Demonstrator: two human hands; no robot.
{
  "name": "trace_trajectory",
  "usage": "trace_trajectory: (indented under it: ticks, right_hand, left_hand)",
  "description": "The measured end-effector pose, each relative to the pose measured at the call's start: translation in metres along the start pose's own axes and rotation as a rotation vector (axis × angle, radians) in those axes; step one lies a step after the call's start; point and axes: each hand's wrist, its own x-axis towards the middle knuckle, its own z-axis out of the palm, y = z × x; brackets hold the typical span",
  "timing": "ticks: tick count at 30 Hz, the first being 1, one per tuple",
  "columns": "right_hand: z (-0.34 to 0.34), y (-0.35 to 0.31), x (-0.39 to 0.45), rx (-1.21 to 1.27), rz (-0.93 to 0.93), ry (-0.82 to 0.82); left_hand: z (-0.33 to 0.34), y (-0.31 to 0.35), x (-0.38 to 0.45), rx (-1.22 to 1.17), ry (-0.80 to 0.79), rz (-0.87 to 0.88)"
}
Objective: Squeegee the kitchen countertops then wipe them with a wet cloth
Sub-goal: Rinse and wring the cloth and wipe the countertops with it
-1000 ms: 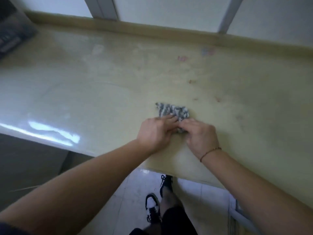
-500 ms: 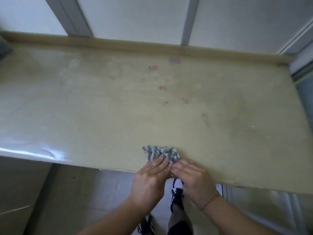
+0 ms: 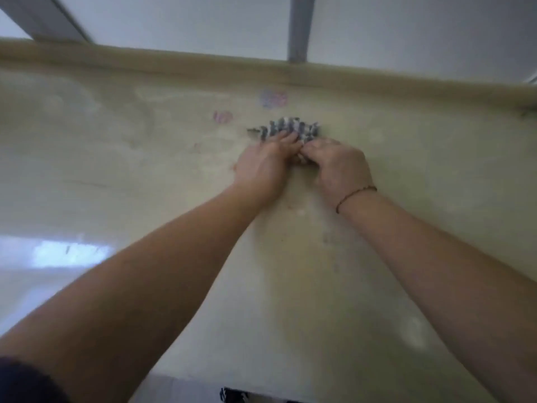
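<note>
Both hands are lying side by side on a grey-and-white patterned cloth (image 3: pixel 286 130) far back on the pale yellow countertop (image 3: pixel 145 175), near its raised back edge (image 3: pixel 174 61). The left hand (image 3: pixel 263 167) is pressing the cloth with fairly straight fingers. The right hand (image 3: pixel 338 167) is bearing down with fingers curled onto the cloth's near edge. Two pinkish stains (image 3: pixel 273 98) are showing just left of the cloth. A thin bracelet (image 3: pixel 353 196) is circling the right wrist.

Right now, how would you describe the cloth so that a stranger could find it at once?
Look at the beige countertop, near its back edge. Both hands, left hand and right hand, press on the cloth. It alone has grey and white stripes, beside faint pink stains.
</note>
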Motion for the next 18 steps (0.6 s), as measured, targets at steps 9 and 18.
trace_trajectory:
  ticks: [9,18]
  right_hand:
    - [-0.001,0.072,0.090,0.083,0.051,-0.077]
    - [-0.040,0.113,0.047,-0.102,0.196,-0.085]
  left_hand:
    - [0.006,0.001,0.091,-0.027,0.154,-0.088]
    - [0.051,0.066,0.116,0.053,0.023,-0.102]
